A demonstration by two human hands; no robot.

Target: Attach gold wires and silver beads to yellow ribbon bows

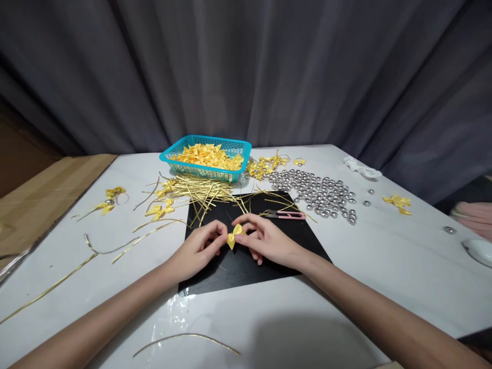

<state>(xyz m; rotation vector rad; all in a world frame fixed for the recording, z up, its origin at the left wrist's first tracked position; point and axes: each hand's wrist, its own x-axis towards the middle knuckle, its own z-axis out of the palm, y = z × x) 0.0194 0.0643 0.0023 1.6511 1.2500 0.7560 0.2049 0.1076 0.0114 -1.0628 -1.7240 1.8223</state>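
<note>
A small yellow ribbon bow (231, 240) is held up over the black mat (246, 271), between my two hands. My right hand (265, 237) pinches its right loop between thumb and fingers. At the bow's left edge, my left hand (205, 245) is closed, thumb against forefinger; what lies in that pinch is too small to make out. A thin dark strand shows just above the bow. Behind my right hand, pink-handled thread snips (286, 215) lie on the mat's far edge.
A teal basket (244, 169) of yellow bows stands at the back. Before it lies a pile of gold cords (202, 189). Silver beads (326, 197) spread to the right, near a white cloth (362, 167). Loose bows (159, 209) and a gold cord (186, 335) lie about.
</note>
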